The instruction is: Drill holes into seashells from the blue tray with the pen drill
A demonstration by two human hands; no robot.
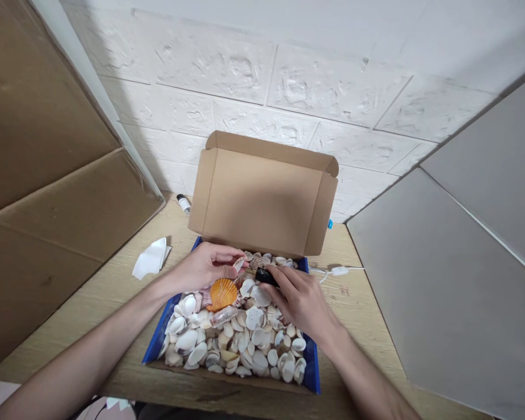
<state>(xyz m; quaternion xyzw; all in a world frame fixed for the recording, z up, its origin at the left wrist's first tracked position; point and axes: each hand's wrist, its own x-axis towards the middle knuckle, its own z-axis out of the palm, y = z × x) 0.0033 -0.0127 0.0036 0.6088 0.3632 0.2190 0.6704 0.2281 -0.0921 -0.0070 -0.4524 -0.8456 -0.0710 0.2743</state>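
Note:
An open cardboard box (262,192) with blue sides rests on a wooden table, its lid standing upright at the back. It is filled with several white and tan seashells (245,338), plus one large orange scallop shell (222,293). My left hand (203,267) hovers over the box's far left part and pinches a small pale shell (238,263) between thumb and fingers. My right hand (300,297) is just to the right of it, gripping a small black object (266,276) whose tip points at that shell.
A crumpled white tissue (151,258) lies on the table left of the box. A small bottle (184,203) lies by the wall behind it. A white cable with a switch (339,270) runs at the right. Brown cardboard panels stand left, grey panels right.

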